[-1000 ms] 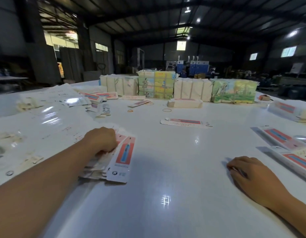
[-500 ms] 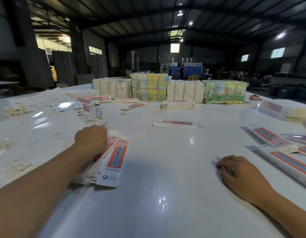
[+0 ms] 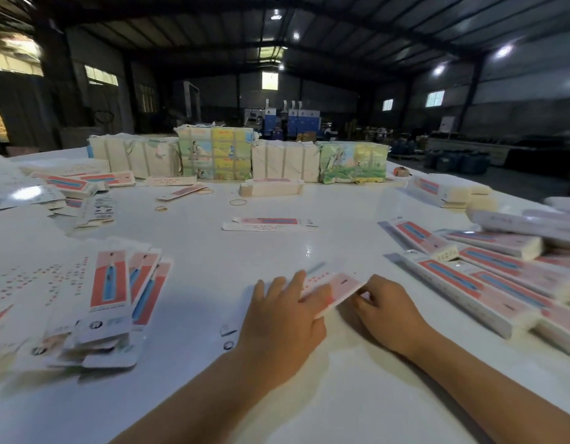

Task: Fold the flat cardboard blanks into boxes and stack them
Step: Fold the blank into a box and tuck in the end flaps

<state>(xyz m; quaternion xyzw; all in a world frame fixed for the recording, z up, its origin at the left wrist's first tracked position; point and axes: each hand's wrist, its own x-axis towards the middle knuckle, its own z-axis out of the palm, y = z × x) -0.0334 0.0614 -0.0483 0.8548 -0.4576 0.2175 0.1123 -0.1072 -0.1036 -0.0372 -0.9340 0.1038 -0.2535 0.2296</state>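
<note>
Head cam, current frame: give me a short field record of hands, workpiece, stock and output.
left hand: fingers laid over the blank
right hand: pinching the blank's right edge
workpiece: flat blank, tilted up off the white table
stock: pile of flat blanks, left of the hands
output: folded boxes lying side by side on the right
stray: lone blank mid-table
backdrop: tied bundles along the far edge
</note>
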